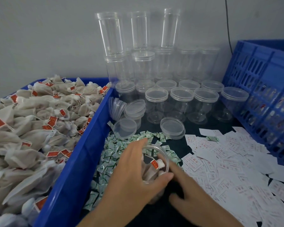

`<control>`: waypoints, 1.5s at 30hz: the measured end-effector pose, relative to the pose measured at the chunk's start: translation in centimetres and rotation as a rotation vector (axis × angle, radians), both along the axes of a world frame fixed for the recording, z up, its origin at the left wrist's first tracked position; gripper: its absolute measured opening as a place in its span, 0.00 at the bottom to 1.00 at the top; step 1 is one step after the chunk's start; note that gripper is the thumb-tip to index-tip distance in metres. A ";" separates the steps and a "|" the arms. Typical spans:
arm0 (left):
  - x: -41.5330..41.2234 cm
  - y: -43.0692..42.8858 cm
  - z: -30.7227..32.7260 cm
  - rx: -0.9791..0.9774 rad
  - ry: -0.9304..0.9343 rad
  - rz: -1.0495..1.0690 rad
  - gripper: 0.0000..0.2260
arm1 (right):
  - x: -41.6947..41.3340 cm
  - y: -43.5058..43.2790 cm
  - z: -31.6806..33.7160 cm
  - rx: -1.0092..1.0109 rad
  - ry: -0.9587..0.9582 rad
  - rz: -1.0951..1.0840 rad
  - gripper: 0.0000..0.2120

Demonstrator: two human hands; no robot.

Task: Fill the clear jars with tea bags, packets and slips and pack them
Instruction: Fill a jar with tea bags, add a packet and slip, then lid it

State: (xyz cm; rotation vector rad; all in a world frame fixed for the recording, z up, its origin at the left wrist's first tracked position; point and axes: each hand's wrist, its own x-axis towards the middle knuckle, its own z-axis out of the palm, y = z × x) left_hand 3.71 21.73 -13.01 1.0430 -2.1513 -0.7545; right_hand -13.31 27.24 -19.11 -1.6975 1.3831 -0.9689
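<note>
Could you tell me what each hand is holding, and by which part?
The left hand grips an open clear jar of tea bags round its rim; the right hand holds nothing.

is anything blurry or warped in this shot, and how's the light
Head view: wide-angle warp makes the stacked jars splay outward and the blue crate lean; the left hand, gripping a clear jar, and the right hand look slightly smeared; print on the slips is too soft to read; light is soft and even, without hard shadows.
</note>
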 end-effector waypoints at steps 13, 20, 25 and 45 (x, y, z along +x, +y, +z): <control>-1.0 0.5 -2.8 -0.032 0.497 0.060 0.38 | -0.5 -4.2 -0.9 -0.170 0.676 -0.469 0.03; -1.3 0.3 -3.3 -0.085 0.573 0.038 0.34 | -1.2 -4.0 1.0 -0.249 0.428 -0.507 0.03; -1.6 0.2 -4.0 -0.071 0.582 0.043 0.37 | 0.1 -3.0 5.0 -0.406 0.075 -0.560 0.08; -1.3 0.0 -3.9 -0.041 0.617 -0.034 0.37 | -4.5 2.2 2.2 0.072 0.580 -0.393 0.32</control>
